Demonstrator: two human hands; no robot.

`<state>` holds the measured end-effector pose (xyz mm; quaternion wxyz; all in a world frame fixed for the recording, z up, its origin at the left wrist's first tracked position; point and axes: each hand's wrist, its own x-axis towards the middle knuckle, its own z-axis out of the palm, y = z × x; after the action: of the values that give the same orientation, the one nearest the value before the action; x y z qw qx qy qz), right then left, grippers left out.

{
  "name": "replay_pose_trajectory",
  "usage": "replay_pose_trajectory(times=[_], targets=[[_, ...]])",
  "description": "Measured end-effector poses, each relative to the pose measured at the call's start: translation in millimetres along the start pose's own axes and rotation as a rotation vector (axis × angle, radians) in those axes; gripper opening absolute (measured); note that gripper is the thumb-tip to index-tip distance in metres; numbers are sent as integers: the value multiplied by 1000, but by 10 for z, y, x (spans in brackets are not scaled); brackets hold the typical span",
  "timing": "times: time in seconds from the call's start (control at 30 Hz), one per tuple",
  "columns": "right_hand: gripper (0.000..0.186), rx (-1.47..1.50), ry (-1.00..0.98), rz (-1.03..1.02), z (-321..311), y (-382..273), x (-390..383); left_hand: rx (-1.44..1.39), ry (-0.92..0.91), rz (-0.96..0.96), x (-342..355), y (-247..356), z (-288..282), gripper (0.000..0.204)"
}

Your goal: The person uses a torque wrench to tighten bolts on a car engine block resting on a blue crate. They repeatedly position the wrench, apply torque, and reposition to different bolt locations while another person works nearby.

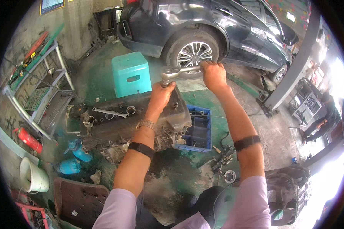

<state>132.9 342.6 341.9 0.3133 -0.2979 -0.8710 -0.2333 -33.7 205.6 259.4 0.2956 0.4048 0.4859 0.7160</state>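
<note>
We see our right hand (215,76) closed around the handle end of a silver ratchet wrench (187,69), while our left hand (161,97) curls at the socket below its head, thumb up against the metal (most of those fingers are hidden from us). The ratchet wrench is raised above the far side of the greasy engine (118,131), on which a combination wrench (110,112) lies. We notice lines of print on the poster (52,4) at upper left, too small to read. A turquoise stool (130,70) stands beyond the engine.
</note>
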Motion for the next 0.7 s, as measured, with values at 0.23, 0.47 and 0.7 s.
replay_pose_trajectory(times=[0.23,0.47,0.7], targets=[[16,-10,-16,42,-55,-97,-61,-11,-1,4,18,-16,-70,36],[62,188,-415,74,-1312,-716,-1077,143,-32,89,30,-38,-33,30],[63,459,-391,-36,-1634,-1024,-1191,91,-78,-51,-101,65,-163,31]])
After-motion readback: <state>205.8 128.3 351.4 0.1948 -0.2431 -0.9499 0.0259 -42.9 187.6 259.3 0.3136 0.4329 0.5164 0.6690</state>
